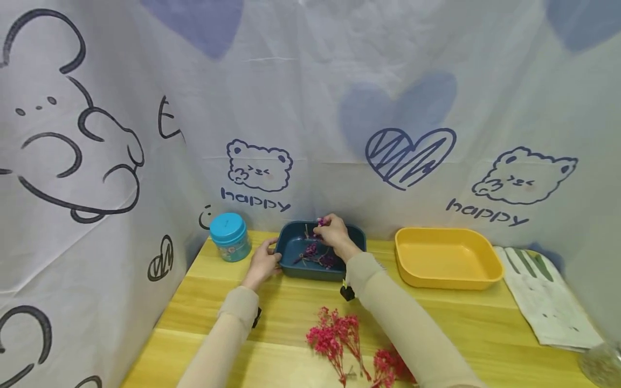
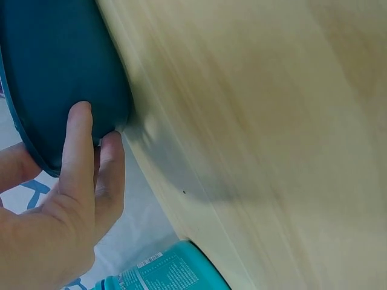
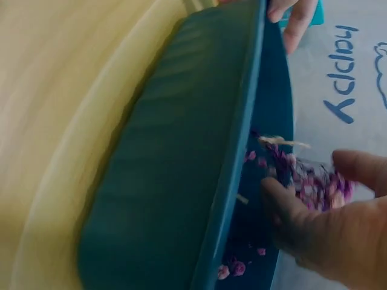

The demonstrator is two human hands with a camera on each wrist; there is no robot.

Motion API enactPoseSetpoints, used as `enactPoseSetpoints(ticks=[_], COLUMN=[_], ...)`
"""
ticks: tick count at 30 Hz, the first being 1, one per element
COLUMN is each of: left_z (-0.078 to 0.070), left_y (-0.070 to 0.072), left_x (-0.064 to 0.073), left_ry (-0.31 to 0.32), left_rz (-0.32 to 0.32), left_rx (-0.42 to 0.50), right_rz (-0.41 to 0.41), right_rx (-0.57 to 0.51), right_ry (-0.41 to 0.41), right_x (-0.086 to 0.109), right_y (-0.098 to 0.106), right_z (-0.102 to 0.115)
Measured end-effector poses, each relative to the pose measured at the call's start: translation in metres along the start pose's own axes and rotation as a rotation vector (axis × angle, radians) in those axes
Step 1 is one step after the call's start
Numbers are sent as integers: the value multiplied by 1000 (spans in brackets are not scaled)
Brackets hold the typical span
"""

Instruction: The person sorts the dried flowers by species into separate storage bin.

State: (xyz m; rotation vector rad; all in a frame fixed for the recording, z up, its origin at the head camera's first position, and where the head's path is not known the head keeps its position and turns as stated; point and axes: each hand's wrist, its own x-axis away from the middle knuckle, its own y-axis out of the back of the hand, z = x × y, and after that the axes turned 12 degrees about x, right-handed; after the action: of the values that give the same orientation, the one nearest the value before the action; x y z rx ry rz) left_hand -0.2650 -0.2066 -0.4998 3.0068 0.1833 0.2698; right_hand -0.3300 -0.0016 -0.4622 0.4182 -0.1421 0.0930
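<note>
The left hand (image 1: 264, 262) is at the left end of a dark blue tray (image 1: 310, 274), which sits toward the far side of the wooden desk (image 1: 276, 323). Its grip pinches the tray's end, the thumb at the rim and the fingers lying along the outer wall. The right hand (image 1: 336, 233) is over the far part of the same tray, and its grip pinches a small purple sprig (image 3: 314, 187) between thumb and fingers. More purple flowers (image 1: 310, 250), with thin stems, lie on the tray floor, mostly toward the near side (a short pale stem shows near the far wall).

To the left of the tray, near the left hand, stands a jar (image 1: 230, 237) with a bright blue lid. To the right, apart from the blue tray, sits a yellow tray (image 1: 436, 258), and just beyond it on the right lies a pale cloth (image 1: 548, 307) with green stripes at its far end. A clear container (image 1: 601, 364) is partly cut off at the near right corner.

On the near part of the desk lies a bunch of bright pink flowers (image 1: 330, 334); a second pink bunch (image 1: 385, 366) is to its right, partly hidden by the right sleeve (image 1: 412, 323). A white curtain (image 1: 310, 108) printed with hearts, bears and the word "happy" hangs behind.
</note>
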Motion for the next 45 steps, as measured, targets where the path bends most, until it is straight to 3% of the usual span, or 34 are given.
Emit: enactPoseSetpoints(ticks=[6,10,16,26,31,35,39,45], left_z=[1,1,-2,-4,-5,-6,-10,-23], left_y=[-12,-14,-14,-11,-6,-2,1,-1], left_x=[3,3,2,3,3,4,5,5], left_ry=[7,2,15,19,26,18,-35,-212], left_rz=[22,23,32,39,2,-27,-55,-93], left_rx=[-1,-5,-23,-43,-61,-87,-148,-236], right_rz=[-93,-136,-179,-152,-134,-175,-251,-397], right_rx=[345,476,516,468,443,438,459,551], right_ry=[98,108,177,254,262,248,220,121], right_x=[4,9,14,34,51,60,66,72], right_y=[11,23,47,86,112,144,182,239], right_z=[-12,-7,-1,-2,-8,-19,-38,-75])
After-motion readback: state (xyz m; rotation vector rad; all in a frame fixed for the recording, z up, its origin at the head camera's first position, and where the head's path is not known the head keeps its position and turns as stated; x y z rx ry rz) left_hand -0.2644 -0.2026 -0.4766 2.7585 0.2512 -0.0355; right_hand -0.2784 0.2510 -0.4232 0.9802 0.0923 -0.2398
